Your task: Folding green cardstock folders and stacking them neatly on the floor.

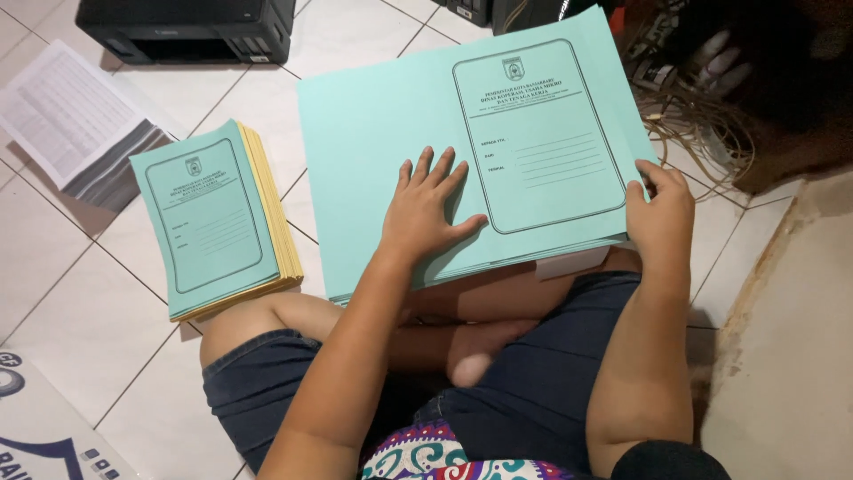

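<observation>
A stack of large mint-green printed sheets (373, 124) lies unfolded across my lap, with a framed form printed on its right half. My left hand (428, 206) rests flat on the top sheet near its middle, fingers spread. My right hand (659, 206) grips the right edge of the top sheet, thumb on top. To the left, a pile of folded green covers (209, 213) with yellow sheets underneath sits on the tiled floor.
A black printer (187, 27) stands at the back left. A stack of white printed paper (62, 116) lies at the far left. Tangled cables (702, 116) lie at the back right. A raised concrete step (791, 338) borders the right side.
</observation>
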